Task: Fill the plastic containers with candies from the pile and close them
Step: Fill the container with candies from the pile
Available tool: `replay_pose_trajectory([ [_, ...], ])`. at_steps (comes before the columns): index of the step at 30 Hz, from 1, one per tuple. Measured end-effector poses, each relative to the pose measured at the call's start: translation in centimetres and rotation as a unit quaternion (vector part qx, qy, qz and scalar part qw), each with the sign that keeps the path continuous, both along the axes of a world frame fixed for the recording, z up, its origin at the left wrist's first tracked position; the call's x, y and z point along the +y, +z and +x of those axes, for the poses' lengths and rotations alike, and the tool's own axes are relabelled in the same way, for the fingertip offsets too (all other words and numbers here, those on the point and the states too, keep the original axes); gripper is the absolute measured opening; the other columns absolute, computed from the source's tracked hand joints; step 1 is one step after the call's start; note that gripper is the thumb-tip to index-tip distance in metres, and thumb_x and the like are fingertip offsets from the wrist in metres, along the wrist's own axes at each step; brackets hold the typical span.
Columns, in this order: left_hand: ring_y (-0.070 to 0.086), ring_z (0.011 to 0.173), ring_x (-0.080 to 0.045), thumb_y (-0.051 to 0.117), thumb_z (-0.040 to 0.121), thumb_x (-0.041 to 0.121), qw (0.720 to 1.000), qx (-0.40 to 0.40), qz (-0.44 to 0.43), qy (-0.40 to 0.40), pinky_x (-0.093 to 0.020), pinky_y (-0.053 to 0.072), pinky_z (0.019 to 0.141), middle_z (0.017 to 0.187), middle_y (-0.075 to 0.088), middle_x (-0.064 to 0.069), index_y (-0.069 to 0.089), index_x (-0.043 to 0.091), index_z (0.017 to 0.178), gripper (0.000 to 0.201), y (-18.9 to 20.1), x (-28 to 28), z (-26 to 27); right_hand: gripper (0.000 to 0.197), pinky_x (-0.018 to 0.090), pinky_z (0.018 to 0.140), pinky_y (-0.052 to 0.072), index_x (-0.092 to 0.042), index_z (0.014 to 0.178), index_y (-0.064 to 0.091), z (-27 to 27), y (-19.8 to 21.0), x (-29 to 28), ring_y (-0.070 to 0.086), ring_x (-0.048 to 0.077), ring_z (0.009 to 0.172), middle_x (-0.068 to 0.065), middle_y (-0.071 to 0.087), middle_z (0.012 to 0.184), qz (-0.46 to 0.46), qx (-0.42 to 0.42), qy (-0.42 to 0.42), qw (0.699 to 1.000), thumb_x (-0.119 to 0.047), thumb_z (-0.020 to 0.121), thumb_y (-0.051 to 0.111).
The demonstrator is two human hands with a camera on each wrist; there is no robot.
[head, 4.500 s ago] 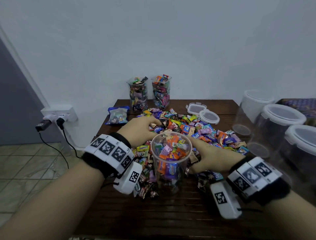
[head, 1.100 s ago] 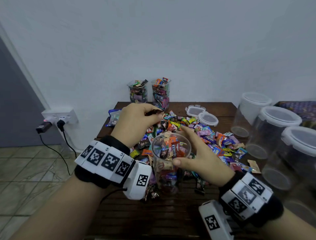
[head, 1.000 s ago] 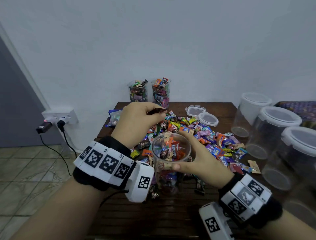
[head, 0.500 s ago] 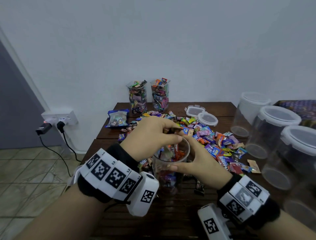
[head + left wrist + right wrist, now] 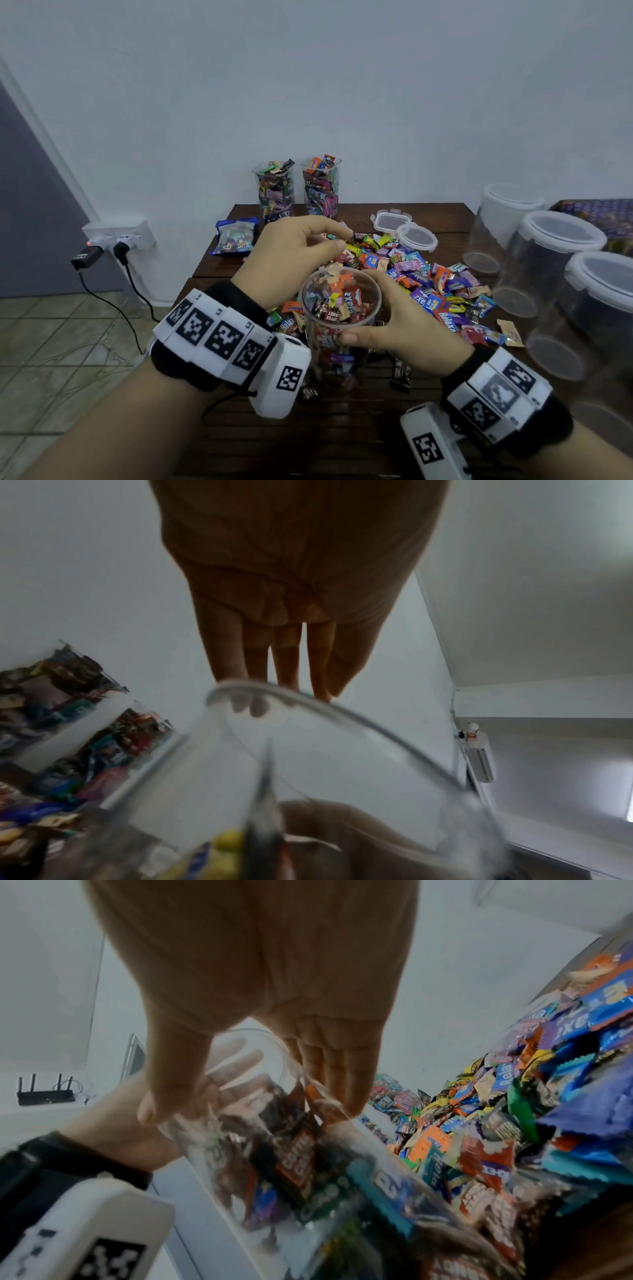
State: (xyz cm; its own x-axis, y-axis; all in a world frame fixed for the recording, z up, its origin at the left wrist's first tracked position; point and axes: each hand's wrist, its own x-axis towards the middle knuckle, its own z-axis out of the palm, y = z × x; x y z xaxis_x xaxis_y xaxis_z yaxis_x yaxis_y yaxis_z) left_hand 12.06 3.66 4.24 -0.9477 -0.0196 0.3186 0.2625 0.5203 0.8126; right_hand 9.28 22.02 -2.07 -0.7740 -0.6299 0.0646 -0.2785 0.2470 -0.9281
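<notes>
Left hand (image 5: 291, 260) risen, empty, loose; right grip (image 5: 394, 318) round candy-crammed clear container (image 5: 339, 329).

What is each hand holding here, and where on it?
The right hand grips the open container round its upper wall, just below the rim. The left hand holds nothing visible.

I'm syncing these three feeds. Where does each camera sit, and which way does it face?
Head: on the head, looking forward and down at the table; both hands and wristbands show.
Left wrist: along the left hand toward the wall.
Right wrist: along the right hand toward the candy pile.
All share the cup.
</notes>
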Motion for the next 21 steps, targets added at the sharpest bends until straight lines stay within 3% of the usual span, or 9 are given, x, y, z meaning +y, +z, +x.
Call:
replay_pose_trajectory([
  [5, 0.064, 0.092, -0.009, 0.063, 0.089, 0.026, 0.996, -0.060, -0.043, 0.057, -0.031, 0.049, 0.090, 0.091, 0.070, 0.001, 0.067, 0.034, 0.099, 0.013, -1.1, -1.8, -1.5, 0.084, 0.016, 0.102, 0.036, -0.044, 0.131, 0.028, -0.8, 1.3, 0.8, 0.046, -0.004, 0.118, -0.022, 0.045, 0.130, 0.143, 0.016, 0.090, 0.986, -0.017, 0.072, 0.081],
  [8, 0.059, 0.100, -0.013, 0.063, 0.090, 0.030, 0.982, -0.126, -0.119, 0.068, -0.030, 0.045, 0.088, 0.109, 0.064, 0.002, 0.063, 0.032, 0.112, 0.022, -2.0, -2.6, -2.4, 0.071, 0.025, 0.105, 0.033, -0.039, 0.137, 0.035, -2.0, 1.6, 1.2, 0.040, 0.005, 0.123, -0.015, 0.042, 0.136, 0.270, 0.073, 0.107, 0.954, -0.023, 0.079, 0.073],
  [11, 0.057, 0.109, -0.022, 0.067, 0.086, 0.032, 0.964, -0.205, -0.167, 0.033, -0.029, 0.043, 0.086, 0.124, 0.061, -0.003, 0.059, 0.027, 0.123, 0.038, -2.7, -3.0, -3.1, 0.056, 0.038, 0.103, 0.038, -0.033, 0.137, 0.039, -3.8, 1.3, 1.0, 0.044, 0.017, 0.122, -0.003, 0.044, 0.135, 0.382, 0.124, 0.071, 0.913, -0.037, 0.086, 0.062],
  [13, 0.055, 0.111, -0.027, 0.070, 0.083, 0.034, 0.946, -0.247, -0.208, 0.013, -0.031, 0.043, 0.085, 0.125, 0.059, -0.008, 0.057, 0.027, 0.126, 0.046, -3.2, -3.0, -3.6, 0.062, 0.040, 0.103, 0.039, -0.027, 0.142, 0.034, -5.1, 0.8, 0.6, 0.043, 0.021, 0.125, 0.001, 0.041, 0.138, 0.430, 0.149, 0.046, 0.890, -0.043, 0.087, 0.059],
  [15, 0.055, 0.108, -0.024, 0.071, 0.081, 0.035, 0.925, -0.271, -0.266, -0.002, -0.033, 0.046, 0.086, 0.124, 0.058, -0.006, 0.055, 0.028, 0.126, 0.048, -4.0, -3.0, -4.3, 0.076, 0.041, 0.105, 0.037, -0.025, 0.148, 0.022, -6.1, 0.4, 0.1, 0.039, 0.022, 0.130, 0.002, 0.033, 0.146, 0.455, 0.160, 0.035, 0.875, -0.048, 0.085, 0.060],
  [18, 0.050, 0.119, -0.026, 0.064, 0.087, 0.037, 0.892, -0.300, -0.338, -0.023, -0.038, 0.044, 0.096, 0.133, 0.052, -0.005, 0.048, 0.025, 0.133, 0.051, -5.6, -3.1, -5.5, 0.096, 0.045, 0.102, 0.042, -0.029, 0.150, 0.007, -7.5, -0.5, -0.7, 0.038, 0.026, 0.132, 0.002, 0.021, 0.153, 0.494, 0.155, 0.041, 0.855, -0.052, 0.079, 0.066],
  [21, 0.022, 0.141, -0.034, 0.052, 0.095, 0.034, 0.842, -0.346, -0.413, -0.029, -0.050, 0.030, 0.110, 0.153, 0.024, -0.010, 0.022, 0.024, 0.148, 0.062, -6.7, -3.1, -6.5, 0.106, 0.048, 0.098, 0.046, -0.032, 0.150, -0.002, -8.4, -1.2, -1.6, 0.039, 0.029, 0.131, 0.004, 0.007, 0.158, 0.546, 0.151, 0.057, 0.822, -0.054, 0.075, 0.069],
])
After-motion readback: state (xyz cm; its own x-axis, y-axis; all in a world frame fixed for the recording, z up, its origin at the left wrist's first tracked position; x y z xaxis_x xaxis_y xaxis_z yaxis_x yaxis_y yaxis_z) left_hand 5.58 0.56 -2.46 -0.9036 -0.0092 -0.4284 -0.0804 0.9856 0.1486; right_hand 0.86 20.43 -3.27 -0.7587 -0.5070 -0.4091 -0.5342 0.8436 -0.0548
